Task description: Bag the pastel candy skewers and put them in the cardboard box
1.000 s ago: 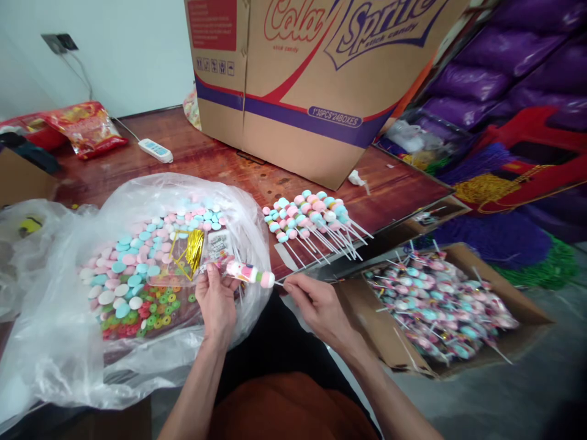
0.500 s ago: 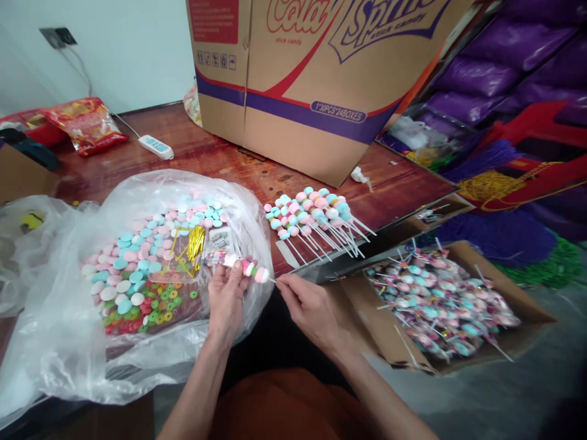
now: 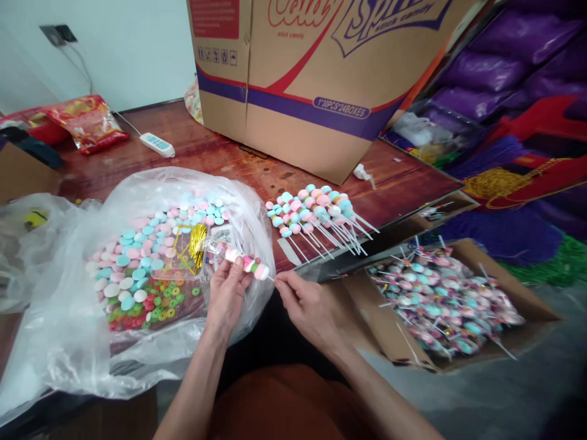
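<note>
I have the left hand (image 3: 227, 290) with its thumb and fingers clamped on a candy stick (image 3: 252, 264), and some clear wrap is at its far end. The right hand (image 3: 300, 296) pinches the thin white end of it. So the candy stick is in the middle, between my two hands, near the right side of a clear plastic sheet (image 3: 142, 366). Loose candies (image 3: 137, 256) lie on the left. More candy sticks (image 3: 316, 211) lie in a bunch on the table (image 3: 220, 150), a bit farther off. Behind them is a big box (image 3: 302, 131). I can read "stick candy" and "1*30PCS*24BOXES" on it, but its big red and purple words are cut off on top. The red bag (image 3: 87, 125) at far left has print too blurry to read.
</note>
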The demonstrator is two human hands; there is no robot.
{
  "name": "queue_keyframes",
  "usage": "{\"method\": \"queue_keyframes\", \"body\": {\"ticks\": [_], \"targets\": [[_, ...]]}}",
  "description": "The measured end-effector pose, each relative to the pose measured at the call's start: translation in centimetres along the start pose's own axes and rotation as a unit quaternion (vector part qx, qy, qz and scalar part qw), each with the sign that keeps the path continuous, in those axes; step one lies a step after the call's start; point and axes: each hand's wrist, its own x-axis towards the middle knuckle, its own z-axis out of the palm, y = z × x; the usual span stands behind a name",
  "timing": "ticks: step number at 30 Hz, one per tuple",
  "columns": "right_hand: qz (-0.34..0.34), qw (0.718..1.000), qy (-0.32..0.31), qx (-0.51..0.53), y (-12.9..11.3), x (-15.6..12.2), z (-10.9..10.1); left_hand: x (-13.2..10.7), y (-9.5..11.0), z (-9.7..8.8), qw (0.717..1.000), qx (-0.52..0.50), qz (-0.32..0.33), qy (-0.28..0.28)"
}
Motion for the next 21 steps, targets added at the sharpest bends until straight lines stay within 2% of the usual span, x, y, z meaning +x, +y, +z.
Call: {"method": "queue_keyframes", "body": {"ticks": [5,8,10,12,16,21], "targets": [[-0.054,0.997,0.043,-0.043,0.1,0.0,2.2,-0.1,-0.2,-0.1,1.0,0.014,-0.008,0.003],[-0.057,0.997,0.036,-0.023,0.1,0.0,2.7,-0.1,0.2,-0.7,0.999,0.027,-0.026,-0.002],[-0.032,0.999,0.01,0.016,-0.1,0.0,2.4,0.1,0.6,-1.0,0.999,0.027,-0.041,-0.007],[0.024,0.997,-0.023,0.07,-0.4,0.2,1.6,0.4,1.1,-1.3,0.999,0.012,-0.041,0.001],[0.132,0.969,-0.081,0.194,-0.6,0.6,0.5,1.1,1.8,-1.7,0.999,-0.018,-0.025,0.036],[0.136,0.964,-0.1,0.204,-0.2,0.5,0.6,1.3,1.9,-1.6,0.999,-0.009,-0.029,0.033]]}}
